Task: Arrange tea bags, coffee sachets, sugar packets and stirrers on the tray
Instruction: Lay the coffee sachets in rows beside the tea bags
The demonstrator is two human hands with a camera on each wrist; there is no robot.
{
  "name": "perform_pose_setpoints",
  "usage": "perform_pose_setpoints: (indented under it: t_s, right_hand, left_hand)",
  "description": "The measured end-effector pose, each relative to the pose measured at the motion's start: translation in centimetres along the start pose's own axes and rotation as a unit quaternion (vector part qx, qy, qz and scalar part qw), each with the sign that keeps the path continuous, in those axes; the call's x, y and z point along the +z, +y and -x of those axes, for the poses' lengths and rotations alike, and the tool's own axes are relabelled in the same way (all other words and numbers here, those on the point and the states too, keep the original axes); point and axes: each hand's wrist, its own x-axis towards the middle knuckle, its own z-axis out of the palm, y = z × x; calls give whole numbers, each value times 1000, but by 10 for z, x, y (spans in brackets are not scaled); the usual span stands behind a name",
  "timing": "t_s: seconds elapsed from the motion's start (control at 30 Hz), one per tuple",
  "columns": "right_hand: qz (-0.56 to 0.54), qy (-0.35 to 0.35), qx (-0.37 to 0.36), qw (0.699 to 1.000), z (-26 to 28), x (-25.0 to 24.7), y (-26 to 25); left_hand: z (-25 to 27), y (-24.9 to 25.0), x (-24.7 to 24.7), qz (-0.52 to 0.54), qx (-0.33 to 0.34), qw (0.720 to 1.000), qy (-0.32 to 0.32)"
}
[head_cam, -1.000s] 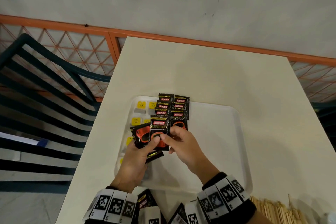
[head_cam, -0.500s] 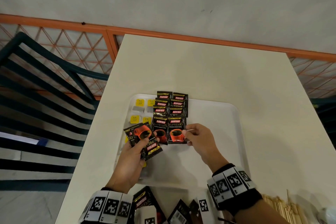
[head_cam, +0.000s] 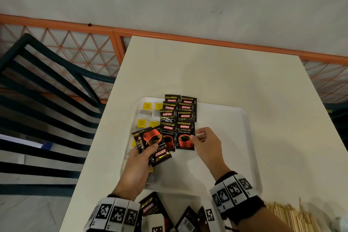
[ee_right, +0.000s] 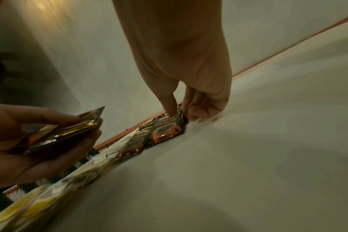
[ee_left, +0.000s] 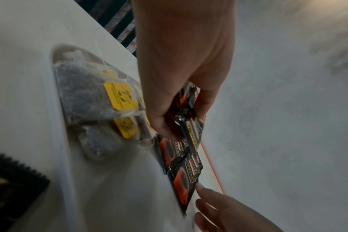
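Note:
A white tray (head_cam: 226,156) lies on the cream table. Tea bags (head_cam: 146,106) with yellow tags fill its left side. To their right, black and red coffee sachets (head_cam: 178,117) overlap in two columns. My left hand (head_cam: 150,149) grips a small fan of sachets (head_cam: 152,143) just above the tray's left part; the left wrist view shows that left hand (ee_left: 179,109) above the tea bags (ee_left: 85,97). My right hand (head_cam: 195,136) pinches the right edge of the nearest right-column sachet (head_cam: 185,138), which lies flat. In the right wrist view the right hand (ee_right: 181,113) has its thumb on that sachet (ee_right: 165,130).
Loose coffee sachets (head_cam: 152,209) lie on the table in front of the tray, and a pile of wooden stirrers (head_cam: 293,218) sits at the front right. A dark green chair (head_cam: 47,100) stands left of the table, with an orange railing (head_cam: 188,37) behind.
My right hand drew one sachet out of the left hand's fan and laid it at the near end of the right column. The left hand drew back left with the other sachets.

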Motion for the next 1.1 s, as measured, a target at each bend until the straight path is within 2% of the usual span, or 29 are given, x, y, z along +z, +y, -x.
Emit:
perform_pose_setpoints:
  t_s: [0.1,0.23,0.3,0.43,0.53,0.67,0.83,0.9,0.97,1.03,1.1]
  right_hand:
    - [11,-19,-39,999,12,-4,-13]
    - [-52,-182,-69,980,36,-7,-32]
    - [-77,-226,-80,968,42,-6,-35]
    - [-116,-216,-71,967,43,-9,-35]
    - [-126,-217,-97,963,41,-17,-35]
    - [-19,-222,-186,957,39,-34,-39]
    - [69,-300,-254,917,46,-46,-55]
    - [67,-278,-248,925,51,-43,-60]
    - [32,-210,-233,949,55,-37,-62]
    - [-30,-141,-192,971,62,-32,-60]
    - [-76,-129,-126,981,70,-28,-54]
  left_hand:
    - [1,1,5,0,9,1000,-3]
    - [2,3,11,8,31,999,-18]
    - [4,3,13,15,34,999,-24]
    - [7,4,11,34,19,999,-32]
    - [13,4,4,48,2,998,-39]
    - [21,6,-6,14,-30,999,-43]
    - [32,7,0,-27,-26,993,-109]
    - [37,5,6,-50,-18,991,-121]
    - [39,2,8,-42,2,993,-106]
    - [40,2,8,-20,24,996,-78]
    - [40,2,7,-12,40,998,-55]
